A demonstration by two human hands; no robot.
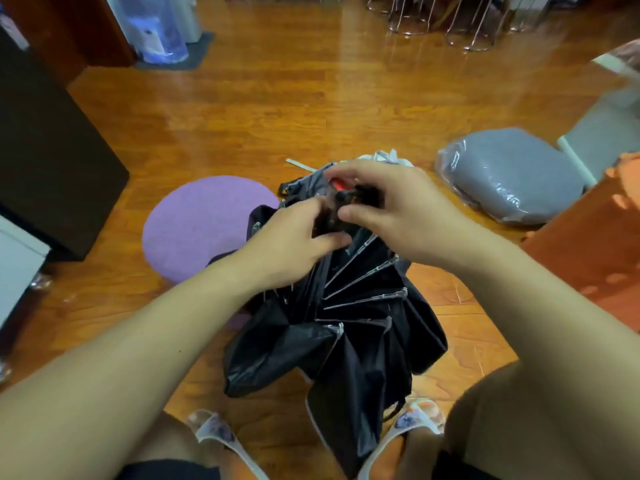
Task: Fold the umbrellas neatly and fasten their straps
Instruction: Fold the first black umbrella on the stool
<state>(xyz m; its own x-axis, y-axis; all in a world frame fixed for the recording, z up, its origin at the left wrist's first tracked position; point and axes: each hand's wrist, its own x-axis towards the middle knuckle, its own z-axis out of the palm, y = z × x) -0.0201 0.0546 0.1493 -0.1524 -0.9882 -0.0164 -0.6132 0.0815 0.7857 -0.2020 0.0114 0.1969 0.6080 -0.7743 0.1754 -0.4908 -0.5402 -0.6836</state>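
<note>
While the black umbrella (349, 327) hung half collapsed above the wooden floor (277, 109), its upper end was gripped by the left hand (291, 244) with curled fingers, and the dark handle part was pinched by the right hand (391, 209). One purple round mat (204, 226), one black umbrella and one grey wrapped cushion (509, 174) were counted.

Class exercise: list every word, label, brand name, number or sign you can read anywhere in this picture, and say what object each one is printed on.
None can be read.
Black umbrella: no lettering shows on its fabric.
Slippers: a printed pattern, too blurred to tell whether it holds words.
Plastic-wrapped grey cushion: no label shows.
</note>
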